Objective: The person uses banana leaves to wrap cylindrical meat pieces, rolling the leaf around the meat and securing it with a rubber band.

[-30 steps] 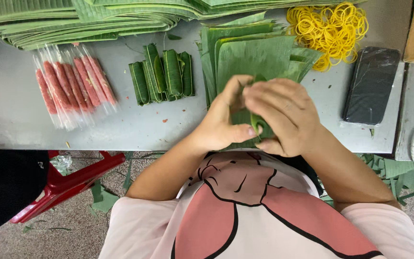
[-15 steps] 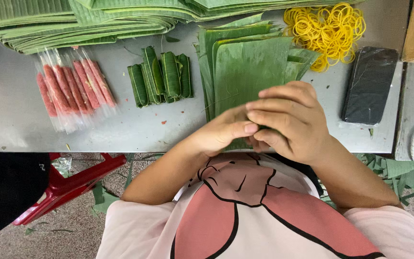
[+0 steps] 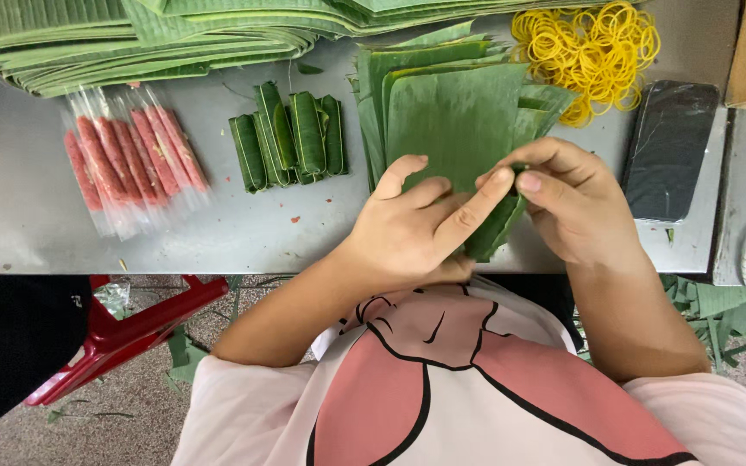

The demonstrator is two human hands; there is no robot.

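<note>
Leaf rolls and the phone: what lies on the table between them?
In the head view, a stack of flat cut leaves lies between the leaf rolls and the phone, with yellow rubber bands behind its far corner.
</note>
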